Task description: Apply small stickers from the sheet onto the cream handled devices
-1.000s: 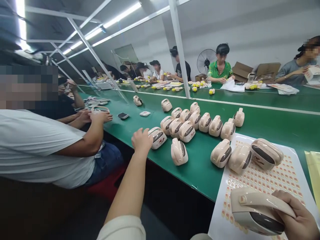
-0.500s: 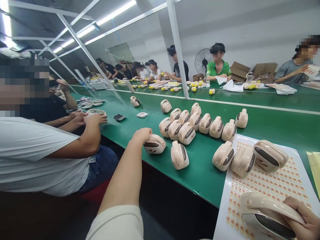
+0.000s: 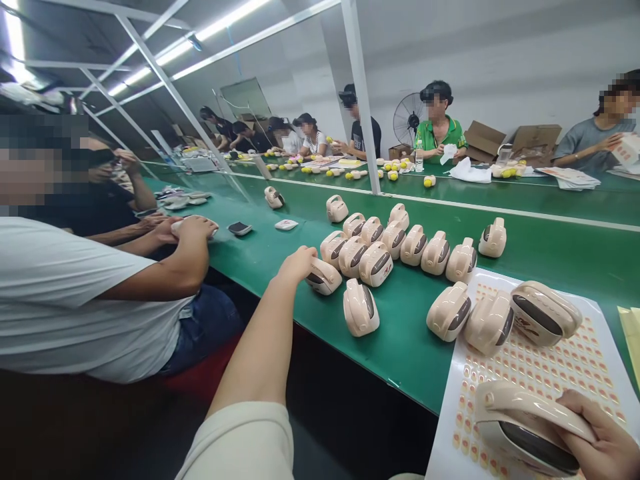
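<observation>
My left hand reaches out across the bench, closed on one end of a beige plastic casing with a carrying handle and a dark panel. Its fingertips are partly hidden behind the casing. At the lower right, my right hand grips the handle of another beige casing, held over a white sticker sheet with rows of small orange-and-yellow stickers. Close to the left hand, a casing stands alone in front of a cluster of similar ones. Three more casings sit at the sheet's far edge.
The green bench has its near edge beside my left arm. A white post rises beyond the casings. At left, a co-worker in a white shirt handles a pale part. Other people sit across, behind yellow-and-beige items.
My left hand has moved right and slightly away, bringing its casing against the cluster and turning it. The right hand and its casing have shifted slightly left. The white-shirted co-worker's part has tilted.
</observation>
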A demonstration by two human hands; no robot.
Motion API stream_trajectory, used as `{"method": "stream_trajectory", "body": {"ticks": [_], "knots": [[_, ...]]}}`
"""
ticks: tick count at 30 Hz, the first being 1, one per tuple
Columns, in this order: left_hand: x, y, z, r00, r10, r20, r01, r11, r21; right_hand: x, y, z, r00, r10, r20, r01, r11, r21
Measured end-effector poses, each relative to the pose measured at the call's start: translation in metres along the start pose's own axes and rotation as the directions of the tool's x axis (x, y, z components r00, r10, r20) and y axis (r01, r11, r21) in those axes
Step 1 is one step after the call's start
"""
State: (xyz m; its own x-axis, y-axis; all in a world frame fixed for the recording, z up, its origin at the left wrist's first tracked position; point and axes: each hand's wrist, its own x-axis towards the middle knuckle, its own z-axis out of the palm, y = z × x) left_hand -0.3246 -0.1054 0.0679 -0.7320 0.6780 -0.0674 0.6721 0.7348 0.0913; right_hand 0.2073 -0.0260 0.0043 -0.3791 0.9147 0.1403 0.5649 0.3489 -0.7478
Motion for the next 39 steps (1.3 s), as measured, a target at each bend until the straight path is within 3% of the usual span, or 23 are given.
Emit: {"method": "stream_trajectory", "body": {"ticks": [4,6,8,10,11,12,13,15,16,18,21,25,27,29,31,35,39], "knots": [[-0.018,0.013,-0.014,0.991,-0.079,-0.112,0.069,0.994,-0.089,0.003,-0.013,0.006,0.975,0.036,0.221,-0.044,0.999,0.031],[-0.048,0.026,-0.017,0.968,-0.105,-0.226,0.073,0.986,-0.147,0.002,-0.033,0.014,0.951,0.013,0.31,-0.047,0.994,0.101],[-0.095,0.046,-0.006,0.932,-0.085,-0.353,0.011,0.978,-0.206,0.0,-0.057,0.027,0.938,-0.024,0.345,-0.053,0.976,0.213],[-0.155,0.069,0.023,0.891,-0.004,-0.454,-0.132,0.954,-0.268,-0.003,-0.08,0.044,0.941,-0.037,0.337,-0.08,0.942,0.326],[-0.186,0.08,0.043,0.794,0.102,-0.6,-0.374,0.859,-0.348,-0.003,-0.09,0.053,0.941,-0.037,0.337,-0.096,0.924,0.371],[-0.214,0.092,0.063,0.713,0.183,-0.677,-0.554,0.739,-0.384,-0.004,-0.098,0.063,0.936,-0.046,0.348,-0.108,0.906,0.409],[-0.239,0.103,0.083,0.703,0.237,-0.671,-0.627,0.652,-0.427,-0.004,-0.106,0.072,0.927,-0.066,0.369,-0.111,0.892,0.439],[-0.272,0.12,0.115,0.826,0.245,-0.508,-0.532,0.638,-0.557,-0.006,-0.118,0.091,0.901,-0.137,0.412,-0.084,0.875,0.476],[-0.279,0.126,0.126,0.863,0.168,-0.476,-0.459,0.655,-0.601,-0.007,-0.124,0.1,0.888,-0.178,0.424,-0.056,0.873,0.485],[-0.279,0.129,0.138,0.88,0.031,-0.473,-0.365,0.682,-0.633,-0.01,-0.137,0.116,0.876,-0.242,0.418,0.014,0.877,0.48],[-0.258,0.113,0.14,0.823,-0.097,-0.56,-0.337,0.711,-0.618,-0.01,-0.16,0.135,0.847,-0.367,0.384,0.161,0.867,0.473],[-0.22,0.067,0.131,0.809,-0.157,-0.567,-0.278,0.747,-0.604,-0.004,-0.174,0.142,0.7,-0.627,0.341,0.421,0.749,0.512],[-0.196,0.041,0.123,0.793,-0.24,-0.56,-0.208,0.757,-0.62,-0.002,-0.166,0.135,0.654,-0.673,0.345,0.485,0.723,0.492],[-0.168,0.017,0.114,0.769,-0.334,-0.545,-0.133,0.751,-0.647,-0.001,-0.149,0.124,0.665,-0.65,0.367,0.491,0.751,0.441],[-0.141,-0.002,0.106,0.769,-0.373,-0.52,-0.091,0.741,-0.665,0.0,-0.128,0.11,0.71,-0.595,0.377,0.467,0.799,0.379],[-0.102,-0.025,0.099,0.807,-0.374,-0.457,-0.037,0.74,-0.671,0.001,-0.084,0.08,0.8,-0.497,0.337,0.442,0.867,0.23],[-0.084,-0.035,0.102,0.852,-0.346,-0.394,-0.002,0.749,-0.662,0.003,-0.044,0.053,0.866,-0.45,0.219,0.429,0.893,0.136]]}}
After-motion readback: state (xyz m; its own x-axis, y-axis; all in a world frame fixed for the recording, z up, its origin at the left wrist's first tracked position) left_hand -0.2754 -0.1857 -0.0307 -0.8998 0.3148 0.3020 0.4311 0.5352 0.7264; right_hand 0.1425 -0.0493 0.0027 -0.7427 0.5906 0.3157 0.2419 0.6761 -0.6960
